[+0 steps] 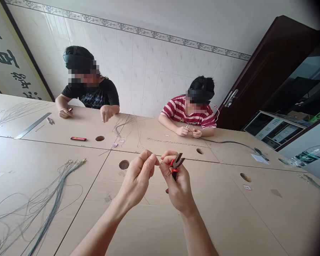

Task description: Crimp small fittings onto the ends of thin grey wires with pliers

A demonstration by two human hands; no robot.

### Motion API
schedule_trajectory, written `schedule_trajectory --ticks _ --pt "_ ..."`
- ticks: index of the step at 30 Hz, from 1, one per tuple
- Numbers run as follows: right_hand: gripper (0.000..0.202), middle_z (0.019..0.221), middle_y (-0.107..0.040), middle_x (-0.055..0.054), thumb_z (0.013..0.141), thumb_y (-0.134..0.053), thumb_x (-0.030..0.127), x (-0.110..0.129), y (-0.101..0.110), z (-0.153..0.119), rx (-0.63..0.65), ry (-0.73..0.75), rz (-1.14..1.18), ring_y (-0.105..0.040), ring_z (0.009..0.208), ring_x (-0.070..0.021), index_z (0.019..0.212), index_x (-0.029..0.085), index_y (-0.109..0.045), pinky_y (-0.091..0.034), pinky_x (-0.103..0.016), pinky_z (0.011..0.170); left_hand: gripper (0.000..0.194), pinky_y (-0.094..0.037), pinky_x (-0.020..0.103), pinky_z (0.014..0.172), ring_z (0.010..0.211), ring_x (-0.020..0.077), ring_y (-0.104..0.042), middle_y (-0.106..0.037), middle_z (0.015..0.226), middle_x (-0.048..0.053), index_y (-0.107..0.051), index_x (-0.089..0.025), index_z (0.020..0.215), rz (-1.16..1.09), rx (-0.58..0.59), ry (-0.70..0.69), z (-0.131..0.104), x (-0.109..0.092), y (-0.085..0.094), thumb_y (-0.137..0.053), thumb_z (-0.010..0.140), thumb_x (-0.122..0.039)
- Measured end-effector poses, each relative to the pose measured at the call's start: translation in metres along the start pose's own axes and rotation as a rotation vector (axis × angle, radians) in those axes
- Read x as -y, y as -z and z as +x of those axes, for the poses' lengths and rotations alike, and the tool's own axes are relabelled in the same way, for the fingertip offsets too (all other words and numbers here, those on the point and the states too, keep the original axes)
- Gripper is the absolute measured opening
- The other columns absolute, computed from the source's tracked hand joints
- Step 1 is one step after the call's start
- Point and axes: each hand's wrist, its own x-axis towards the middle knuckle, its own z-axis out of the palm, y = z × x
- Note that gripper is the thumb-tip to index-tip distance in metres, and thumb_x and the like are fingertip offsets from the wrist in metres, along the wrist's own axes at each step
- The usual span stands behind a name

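Note:
My left hand (pixel 138 174) is closed, with thumb and index finger pinched together at the tips. A thin cord (pixel 146 200) shows just below it and seems to run up into the pinch. In my right hand (pixel 180 188) are pliers (pixel 175 170) with red and black handles, their jaws apart and pointing up. The right thumb and index finger also pinch a tiny piece close to the left fingertips; it is too small to make out. Both hands are above the table (pixel 154 231), nearly touching each other.
A bundle of grey-green cords (pixel 57 199) with metal ends lies at left. Further off are a red and black box (pixel 78 138), a metal ruler (pixel 33 125) and more cords (pixel 121 124). Two people sit opposite. A water bottle (pixel 310 154) is at right. Round holes (pixel 124 164) pierce the table.

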Motion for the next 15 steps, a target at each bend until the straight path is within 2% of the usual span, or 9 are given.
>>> schedule_trajectory --ticks 5,9,15 --pt "0.019 0.096 -0.045 -0.003 0.098 -0.049 0.033 0.0002 0.0002 0.0017 -0.016 0.040 -0.041 -0.048 0.083 -0.0144 0.083 0.021 -0.047 -0.041 -0.028 0.070 0.025 -0.021 0.025 0.050 0.053 0.0109 -0.022 -0.026 0.057 -0.007 -0.048 -0.021 0.073 -0.023 0.019 0.041 -0.0010 0.0017 0.0002 -0.040 0.095 -0.031" --pt "0.019 0.095 -0.046 -0.003 0.099 -0.047 0.031 -0.0009 0.0013 0.0023 -0.029 0.083 -0.114 -0.048 0.083 -0.0146 0.082 0.021 -0.047 -0.041 -0.029 0.071 0.022 -0.023 0.024 0.051 0.054 0.0104 -0.023 -0.028 0.057 -0.007 -0.044 -0.021 0.072 0.027 0.017 0.022 -0.0023 0.0029 0.0006 -0.039 0.093 -0.026" --pt "0.015 0.093 -0.045 -0.001 0.099 -0.047 0.026 -0.0022 0.0032 0.0011 -0.012 0.115 -0.158 -0.048 0.077 -0.0126 0.084 0.022 -0.047 -0.039 -0.027 0.066 0.021 -0.020 0.022 0.047 0.052 0.0098 -0.020 -0.024 0.056 -0.008 -0.045 -0.021 0.073 0.086 0.034 0.005 -0.0013 0.0011 0.0013 -0.038 0.092 -0.026"
